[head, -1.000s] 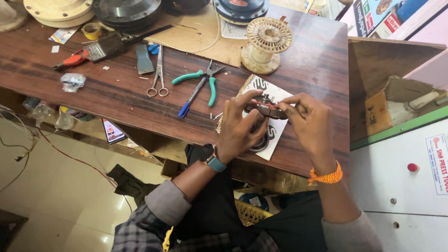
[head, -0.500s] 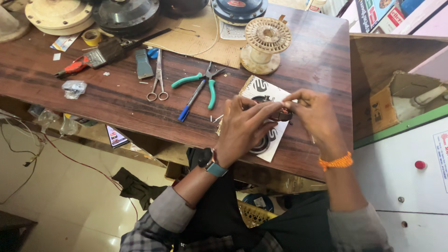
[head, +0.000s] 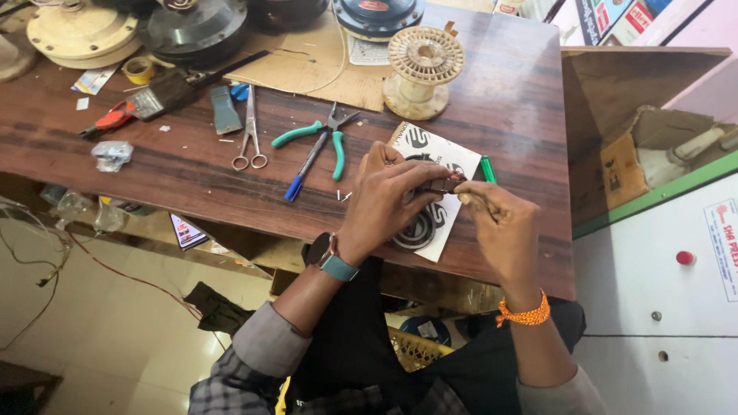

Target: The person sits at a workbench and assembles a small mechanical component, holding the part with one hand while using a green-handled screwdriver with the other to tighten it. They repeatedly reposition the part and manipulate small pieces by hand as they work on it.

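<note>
- Left hand (head: pixel 384 201) and right hand (head: pixel 500 227) meet over the printed card (head: pixel 430 192) at the near edge of the surface (head: pixel 507 100). Both sets of fingers are pinched shut on a small dark part (head: pixel 446 184), held just above the card.
- The part is mostly covered by the fingers; its type cannot be read.
- Risk: the part slips from the pinch. The card sits close to the surface's near edge, so a drop likely rolls off to the floor (head: pixel 100 346).
- Risk: the grip is fingertip-only on both sides; a twist or pull likely bends whatever thin bit the right hand works.
- The green marker (head: pixel 487 169), touching the card's far-right edge, could get knocked by the right hand.
- Pliers (head: pixel 319 134) and blue pen (head: pixel 307 167) lie left of the card, scissors (head: pixel 250 131) further left; a left-forearm sweep could shove them.
- The empty spool (head: pixel 423 69) stands beyond the card, well apart; low risk.
</note>
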Action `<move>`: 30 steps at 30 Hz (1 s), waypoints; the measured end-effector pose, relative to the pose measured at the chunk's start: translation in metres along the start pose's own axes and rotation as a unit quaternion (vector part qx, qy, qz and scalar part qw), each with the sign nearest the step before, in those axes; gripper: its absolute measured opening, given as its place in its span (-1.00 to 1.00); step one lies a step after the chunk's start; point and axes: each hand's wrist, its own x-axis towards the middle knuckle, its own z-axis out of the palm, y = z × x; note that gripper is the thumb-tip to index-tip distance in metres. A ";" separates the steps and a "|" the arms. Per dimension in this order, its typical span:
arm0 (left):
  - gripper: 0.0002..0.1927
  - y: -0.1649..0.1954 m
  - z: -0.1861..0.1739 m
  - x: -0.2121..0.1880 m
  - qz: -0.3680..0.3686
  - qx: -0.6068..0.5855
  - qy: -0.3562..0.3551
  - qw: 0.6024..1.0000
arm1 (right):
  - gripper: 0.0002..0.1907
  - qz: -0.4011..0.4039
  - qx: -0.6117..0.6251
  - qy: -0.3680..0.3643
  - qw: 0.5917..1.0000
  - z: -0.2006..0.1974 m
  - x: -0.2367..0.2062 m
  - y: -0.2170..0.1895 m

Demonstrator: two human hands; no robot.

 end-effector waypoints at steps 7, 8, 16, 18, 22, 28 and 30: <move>-0.54 -0.007 0.009 -0.013 0.118 0.115 0.003 0.986 | -0.83 -0.125 -0.149 0.074 0.978 0.016 -0.021 0.012; -0.51 -0.010 0.008 -0.015 0.143 0.146 0.003 0.979 | -0.84 -0.117 -0.134 0.073 0.981 0.019 -0.024 0.015; -0.72 -0.021 0.007 -0.031 0.190 0.096 0.037 0.976 | -0.86 -0.134 -0.062 0.017 0.989 0.019 -0.036 0.021; -0.81 -0.022 0.008 -0.031 0.184 0.064 0.060 0.979 | -0.81 -0.103 -0.098 0.009 0.990 0.010 -0.033 0.018; -0.79 -0.020 0.010 -0.033 0.108 -0.013 0.093 0.990 | -0.88 -0.092 -0.082 0.018 0.992 0.006 -0.018 0.008; -0.73 -0.004 0.019 -0.041 0.025 -0.023 0.134 0.990 | -0.88 -0.067 -0.096 -0.003 0.993 0.005 0.013 -0.012; -0.67 0.000 0.022 -0.042 0.016 -0.048 0.145 0.988 | -0.87 -0.064 -0.094 -0.012 0.993 0.008 0.018 -0.017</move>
